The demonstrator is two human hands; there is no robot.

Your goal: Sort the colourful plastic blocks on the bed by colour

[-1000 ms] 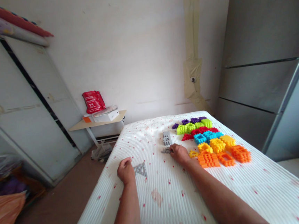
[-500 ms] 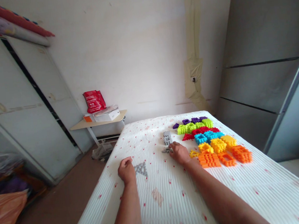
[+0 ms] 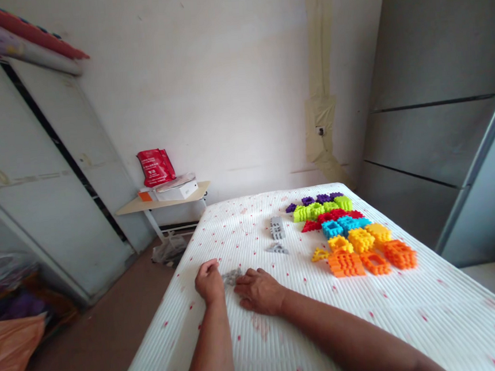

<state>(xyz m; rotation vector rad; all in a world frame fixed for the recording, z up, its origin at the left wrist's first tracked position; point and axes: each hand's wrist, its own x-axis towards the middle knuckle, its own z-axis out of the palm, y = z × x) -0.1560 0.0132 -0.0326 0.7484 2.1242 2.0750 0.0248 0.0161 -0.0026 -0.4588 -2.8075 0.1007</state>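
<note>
Fingertips (image 3: pixel 242 280) of the right hand (image 3: pixel 263 291), slightly spread and bent, at the half-hidden gray piece (image 3: pixel 230 277) on the spotted cloth (image 3: pixel 234 227), cannot tell whether gripping or only touching. Left hand (image 3: pixel 208 281) loosely curled just left of it, cannot tell whether holding anything. Farther off, gray triangle (image 3: pixel 277 249) before a gray block (image 3: pixel 277 228), rows of colored blocks (image 3: pixel 343 262) to the right.

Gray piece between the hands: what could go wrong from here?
1. The right hand partly covers the gray piece, so the camera may miss a poor grip.
2. The left hand sits close on the other side and could bump it.
</note>
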